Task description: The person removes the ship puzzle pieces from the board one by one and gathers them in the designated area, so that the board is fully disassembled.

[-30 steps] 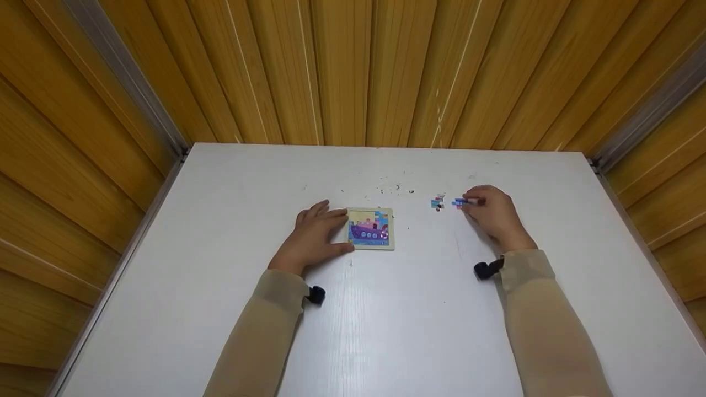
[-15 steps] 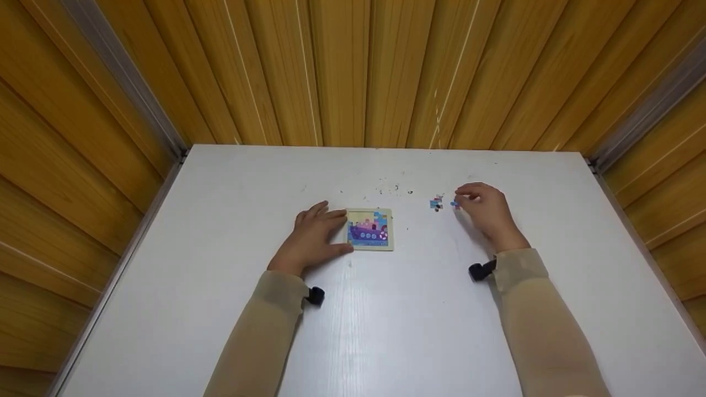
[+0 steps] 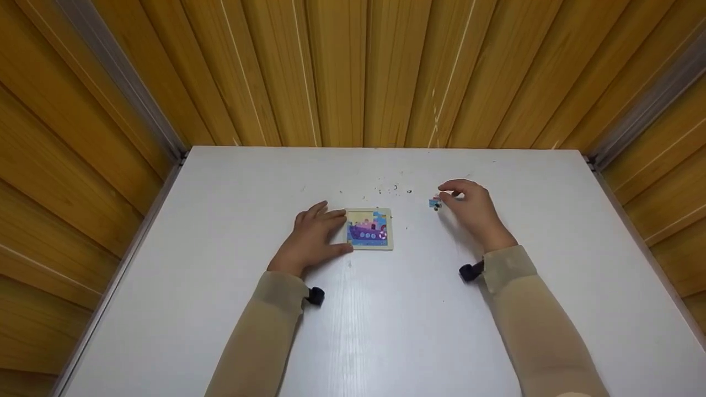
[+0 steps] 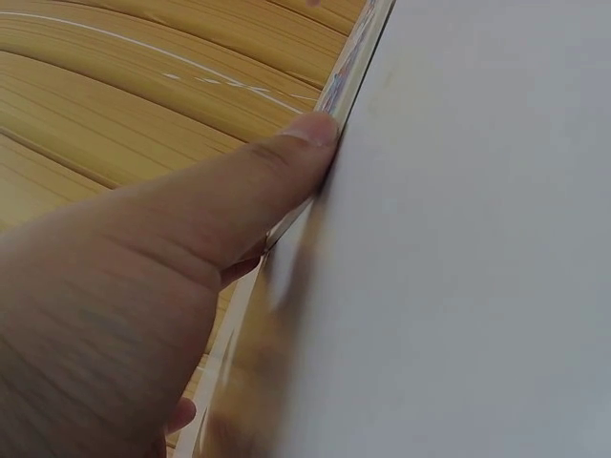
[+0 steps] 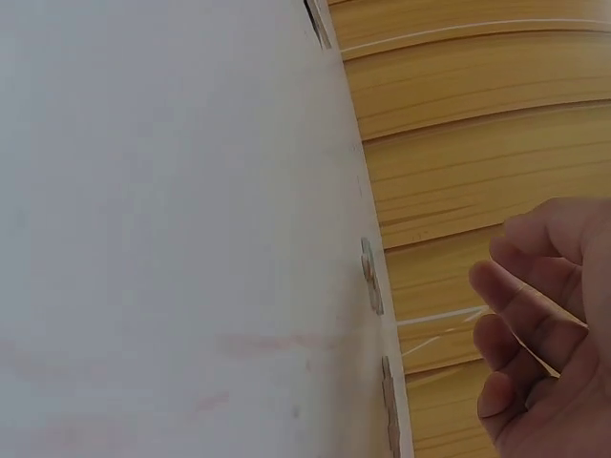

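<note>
A small square jigsaw puzzle (image 3: 368, 230) in a pale frame lies flat on the white table, its picture a purple ship. My left hand (image 3: 314, 238) rests at its left side, fingers spread, with the thumb at the lower left corner and a finger at the upper left one. In the left wrist view the thumb (image 4: 277, 162) touches the frame's edge. Bent fingers of my right hand (image 3: 471, 212) hover by loose puzzle pieces (image 3: 434, 203), partly covering them. The right wrist view shows its thumb and fingers (image 5: 516, 296) apart, with no piece visible between them.
A bit of a blue puzzle piece (image 3: 459, 198) shows behind the right hand. Dark specks (image 3: 395, 187) are scattered on the white table (image 3: 248, 182) beyond the puzzle. Yellow wood-patterned walls (image 3: 342, 71) stand behind the table and at both sides.
My right hand has moved left from the blue piece and a dark piece to the cluster of loose pieces. The left hand and the framed puzzle have stayed in place.
</note>
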The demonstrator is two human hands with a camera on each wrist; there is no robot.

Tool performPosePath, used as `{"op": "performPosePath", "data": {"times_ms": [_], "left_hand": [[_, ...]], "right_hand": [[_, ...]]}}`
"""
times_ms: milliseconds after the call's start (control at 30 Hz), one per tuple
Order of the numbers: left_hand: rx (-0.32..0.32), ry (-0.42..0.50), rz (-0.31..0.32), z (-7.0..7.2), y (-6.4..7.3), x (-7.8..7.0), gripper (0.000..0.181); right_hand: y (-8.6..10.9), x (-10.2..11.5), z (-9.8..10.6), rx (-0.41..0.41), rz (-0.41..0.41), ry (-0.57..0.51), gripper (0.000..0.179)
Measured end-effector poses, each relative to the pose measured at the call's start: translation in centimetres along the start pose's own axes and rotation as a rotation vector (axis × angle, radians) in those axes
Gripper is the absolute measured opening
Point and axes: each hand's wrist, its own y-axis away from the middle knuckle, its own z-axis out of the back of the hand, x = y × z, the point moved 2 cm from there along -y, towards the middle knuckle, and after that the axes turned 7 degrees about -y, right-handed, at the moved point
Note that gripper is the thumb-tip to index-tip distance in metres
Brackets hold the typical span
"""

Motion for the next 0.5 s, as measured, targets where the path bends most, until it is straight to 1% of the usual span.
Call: {"op": "performPosePath", "data": {"times_ms": [133, 300, 500], "left_hand": [[0.006, 0.000, 0.014, -0.2, 0.0, 0.0, 0.083], [0.011, 0.002, 0.008, -0.5, -0.1, -0.4, 0.083], [0.019, 0.006, 0.011, -0.6, -0.5, -0.8, 0.083]], "right_hand": [[-0.3, 1.0, -0.5, 0.027, 0.028, 0.011, 0.032], [-0.6, 3.1, -0.9, 0.047, 0.062, 0.028, 0.030], [-0.5, 5.2, -1.5, 0.035, 0.064, -0.017, 0.027]]}}
